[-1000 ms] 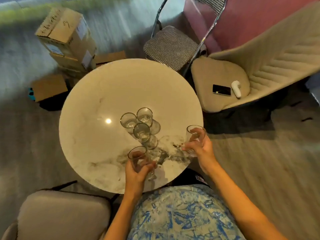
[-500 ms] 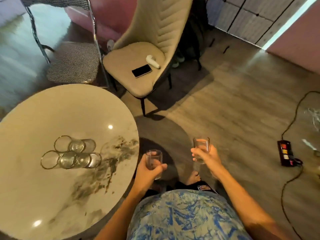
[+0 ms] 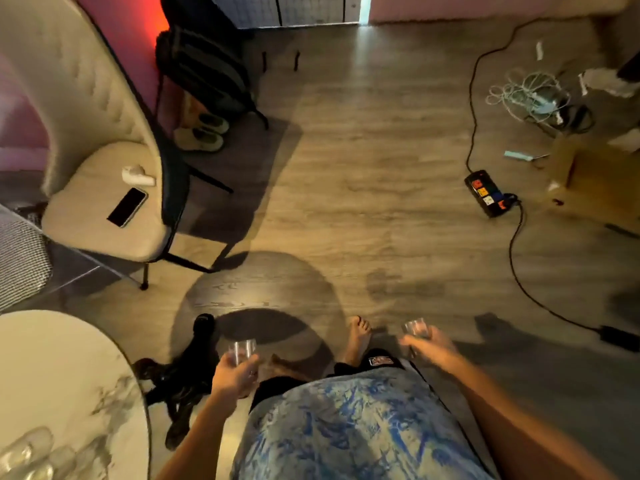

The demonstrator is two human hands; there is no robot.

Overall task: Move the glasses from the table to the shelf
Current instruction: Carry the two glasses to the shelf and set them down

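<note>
My left hand (image 3: pixel 232 374) still curls its fingers (image 3: pixel 250 362) round the left glass (image 3: pixel 241 350), my right hand (image 3: pixel 428 346) round the right glass (image 3: pixel 414 328). The bench (image 3: pixel 62 368) has slid further left of them.

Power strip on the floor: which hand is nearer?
Right. The right hand is left of the power strip, nearer the body; the left hand is farther left, by the table.

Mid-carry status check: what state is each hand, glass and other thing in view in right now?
Left hand: grips first clear glass, upright, over the floor.
Right hand: grips second clear glass, roughly upright, blurred.
Other clear glasses: on round white marble table, blurred.
Black phone: flat on beige padded chair seat, screen dark.
Black power strip: on wooden floor, cable plugged in.
</note>
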